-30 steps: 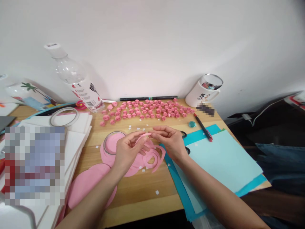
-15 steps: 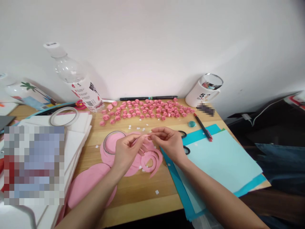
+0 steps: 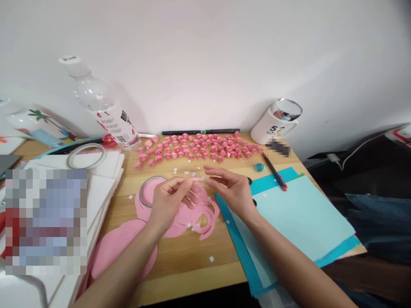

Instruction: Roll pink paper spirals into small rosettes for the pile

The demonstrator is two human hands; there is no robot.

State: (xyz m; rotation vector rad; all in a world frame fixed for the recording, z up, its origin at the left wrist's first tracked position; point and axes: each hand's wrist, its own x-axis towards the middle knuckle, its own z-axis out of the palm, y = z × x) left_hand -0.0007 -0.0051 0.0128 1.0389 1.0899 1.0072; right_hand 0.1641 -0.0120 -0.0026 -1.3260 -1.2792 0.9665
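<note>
Between thumb and forefinger, my left hand pinches a pink paper strip, whose tip points right. My right hand is just beyond that tip, thumb and fingers apart, with nothing visible in it. Below them lies a cut pink paper spiral, partly overlapping pink paper discs. I cannot tell whether the strip joins the spiral. A tape roll rests on the discs, partly covered by my left hand. Many rolled pink paper roses stand toward the wall.
Light blue paper sheets lie at right, with scissors handles partly behind my right hand. A pen, a small teal roll and a white mug are beyond. A bottle and white stack stand left.
My right hand has let go of the strip, moving slightly right with its fingers opening. My left hand still pinches the strip. The spiral below has shifted slightly.
</note>
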